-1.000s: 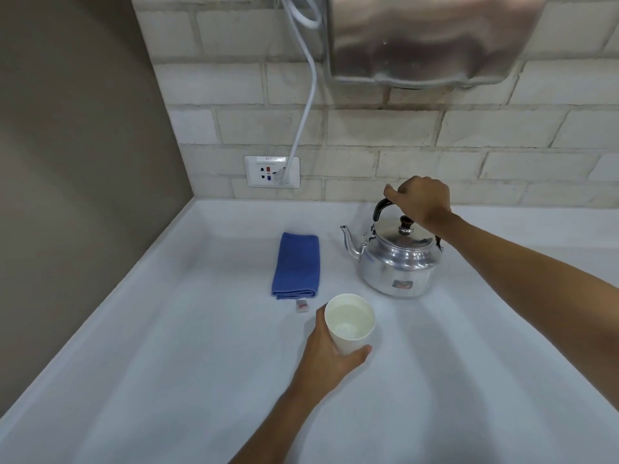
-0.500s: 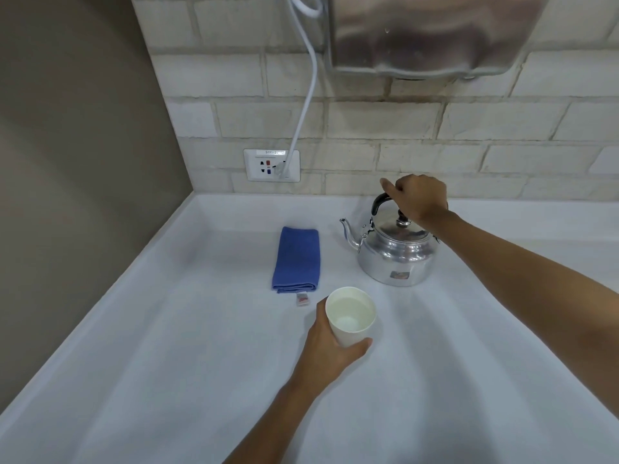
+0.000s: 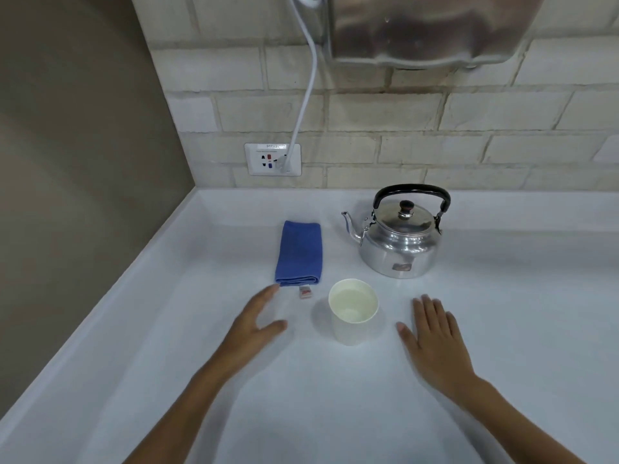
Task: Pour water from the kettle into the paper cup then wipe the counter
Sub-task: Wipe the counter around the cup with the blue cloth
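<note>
A white paper cup (image 3: 352, 319) with water in it stands upright on the white counter (image 3: 301, 396). Behind it to the right sits a shiny metal kettle (image 3: 398, 242) with a black handle, its spout pointing left. A folded blue cloth (image 3: 299, 253) lies left of the kettle, a small tag at its near end. My left hand (image 3: 256, 324) hovers open left of the cup, its fingertips close to the cloth's near edge. My right hand (image 3: 435, 333) is open and flat, to the right of the cup. Neither hand holds anything.
A brown wall runs along the counter's left side. On the brick back wall is a power socket (image 3: 272, 159) with a white cable (image 3: 306, 92) plugged in, leading up to a steel appliance (image 3: 432, 28) mounted overhead.
My right hand let go of the kettle handle and came back to the near side beside the cup. My left hand released the cup and moved left toward the cloth.
</note>
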{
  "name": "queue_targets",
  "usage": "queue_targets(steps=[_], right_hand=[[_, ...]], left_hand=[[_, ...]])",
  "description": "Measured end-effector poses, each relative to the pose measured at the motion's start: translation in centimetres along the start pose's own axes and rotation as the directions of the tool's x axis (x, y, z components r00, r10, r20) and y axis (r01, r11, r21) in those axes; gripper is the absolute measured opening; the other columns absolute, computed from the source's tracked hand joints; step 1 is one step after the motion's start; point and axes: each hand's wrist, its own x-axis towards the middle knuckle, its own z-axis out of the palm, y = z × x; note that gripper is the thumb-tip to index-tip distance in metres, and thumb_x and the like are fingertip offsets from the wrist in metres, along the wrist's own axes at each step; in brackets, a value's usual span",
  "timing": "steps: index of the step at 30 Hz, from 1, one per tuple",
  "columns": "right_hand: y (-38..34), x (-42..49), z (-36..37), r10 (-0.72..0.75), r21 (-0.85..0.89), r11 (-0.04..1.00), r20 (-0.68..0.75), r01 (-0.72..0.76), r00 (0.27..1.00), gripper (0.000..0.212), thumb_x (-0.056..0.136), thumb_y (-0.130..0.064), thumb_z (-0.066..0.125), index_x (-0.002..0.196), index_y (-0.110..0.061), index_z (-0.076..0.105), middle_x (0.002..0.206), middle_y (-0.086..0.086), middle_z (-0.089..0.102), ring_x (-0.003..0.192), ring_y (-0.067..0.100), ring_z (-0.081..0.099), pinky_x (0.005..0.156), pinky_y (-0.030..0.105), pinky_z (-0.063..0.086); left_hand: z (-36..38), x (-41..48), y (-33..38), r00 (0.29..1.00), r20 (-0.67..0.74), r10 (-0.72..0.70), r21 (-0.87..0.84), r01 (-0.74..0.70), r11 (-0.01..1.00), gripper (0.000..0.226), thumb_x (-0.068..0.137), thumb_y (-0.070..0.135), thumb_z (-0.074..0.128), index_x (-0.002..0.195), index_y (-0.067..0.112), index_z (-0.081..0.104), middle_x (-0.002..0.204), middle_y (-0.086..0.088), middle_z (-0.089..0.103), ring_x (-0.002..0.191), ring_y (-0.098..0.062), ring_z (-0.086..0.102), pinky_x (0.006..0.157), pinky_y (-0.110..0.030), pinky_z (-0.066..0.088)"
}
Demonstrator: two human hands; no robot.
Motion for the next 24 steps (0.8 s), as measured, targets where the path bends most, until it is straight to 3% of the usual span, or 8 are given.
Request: queue_targets(steps=[2, 4, 9, 12, 15, 18, 21, 24], right_hand=[[-0.2, -0.1, 0.8, -0.005, -0.076, 0.997, -0.013, 0.004, 1.0, 0.111, 0.058, -0.065, -0.041, 0.145, -0.01, 0.002, 0.157, 0.009, 0.004, 0.144, 0.023, 0.001, 0.117, 0.038, 0.003], [-0.1, 0.0, 1.0, 0.007, -0.093, 0.996, -0.024, -0.009, 1.0, 0.109, 0.058, -0.064, -0.042, 0.145, -0.011, -0.002, 0.157, 0.007, 0.001, 0.144, 0.021, -0.002, 0.117, 0.038, 0.001], [0.0, 0.2, 1.1, 0.023, -0.057, 0.998, -0.005, -0.023, 1.0, 0.074, 0.085, -0.058, -0.005, 0.145, -0.014, -0.007, 0.157, 0.003, -0.007, 0.143, 0.016, -0.009, 0.119, 0.038, -0.003], [-0.2, -0.1, 1.1, 0.014, -0.047, 0.999, -0.029, -0.015, 0.999, 0.075, 0.082, -0.057, -0.007, 0.144, -0.015, -0.009, 0.152, -0.003, -0.015, 0.14, 0.011, -0.016, 0.117, 0.035, -0.008], [-0.3, -0.1, 1.2, 0.024, -0.029, 0.999, -0.041, -0.025, 0.999, 0.067, 0.092, -0.052, 0.009, 0.143, -0.016, -0.013, 0.155, -0.002, -0.013, 0.134, 0.006, -0.025, 0.115, 0.033, -0.014], [-0.4, 0.2, 1.3, 0.029, -0.01, 1.0, -0.056, -0.03, 0.998, 0.066, 0.094, -0.05, 0.014, 0.143, -0.017, -0.014, 0.156, -0.003, -0.013, 0.133, 0.005, -0.026, 0.111, 0.03, -0.02], [-0.5, 0.0, 1.2, 0.019, -0.006, 1.0, -0.052, -0.019, 0.998, 0.065, 0.094, -0.049, 0.015, 0.142, -0.017, -0.014, 0.155, -0.003, -0.013, 0.134, 0.006, -0.025, 0.114, 0.032, -0.016], [-0.6, -0.1, 0.9, 0.018, -0.018, 1.0, -0.055, -0.019, 0.998, 0.064, 0.094, -0.049, 0.013, 0.143, -0.016, -0.013, 0.156, -0.002, -0.012, 0.137, 0.008, -0.022, 0.116, 0.035, -0.012]], left_hand=[[-0.4, 2.2, 0.7, 0.996, -0.07, 0.048, 0.087, -0.042, 0.995, 0.051, 0.087, 0.021, 0.06, 0.133, 0.027, 0.04, 0.138, 0.01, 0.041, 0.122, -0.002, 0.037, 0.101, -0.021, 0.028], [-0.2, 5.0, 1.5, 0.989, -0.099, 0.111, 0.182, -0.091, 0.979, 0.046, 0.091, 0.024, 0.053, 0.135, 0.019, 0.04, 0.141, 0.003, 0.04, 0.124, -0.005, 0.036, 0.102, -0.02, 0.026], [2.1, 13.4, 2.6, 0.983, -0.056, 0.175, 0.518, -0.121, 0.847, 0.047, 0.096, 0.028, 0.039, 0.14, 0.013, 0.031, 0.152, -0.008, 0.026, 0.138, -0.023, 0.025, 0.114, -0.035, 0.02], [3.6, 17.1, 2.1, 0.995, -0.019, 0.094, 0.711, -0.053, 0.701, 0.051, 0.098, 0.035, 0.025, 0.145, 0.018, 0.014, 0.156, -0.006, 0.006, 0.143, -0.024, 0.008, 0.116, -0.04, 0.01], [5.0, 19.6, 1.0, 1.0, -0.025, -0.011, 0.778, 0.027, 0.628, 0.054, 0.098, 0.039, 0.019, 0.146, 0.017, 0.004, 0.157, -0.009, -0.002, 0.143, -0.027, -0.002, 0.115, -0.044, 0.004], [6.2, 20.7, 0.3, 0.998, -0.067, -0.02, 0.798, 0.065, 0.599, 0.056, 0.097, 0.042, 0.016, 0.146, 0.018, 0.003, 0.156, -0.01, -0.001, 0.143, -0.03, -0.004, 0.116, -0.044, 0.004], [6.7, 20.5, 0.2, 1.0, -0.014, 0.003, 0.822, 0.01, 0.569, 0.055, 0.097, 0.041, 0.015, 0.145, 0.018, 0.001, 0.157, -0.009, -0.002, 0.143, -0.03, -0.005, 0.116, -0.044, 0.003], [7.4, 19.4, 0.6, 0.992, 0.127, 0.029, 0.838, -0.123, 0.532, 0.054, 0.097, 0.04, 0.014, 0.145, 0.019, -0.001, 0.157, -0.006, -0.003, 0.143, -0.028, -0.006, 0.116, -0.042, 0.003]])
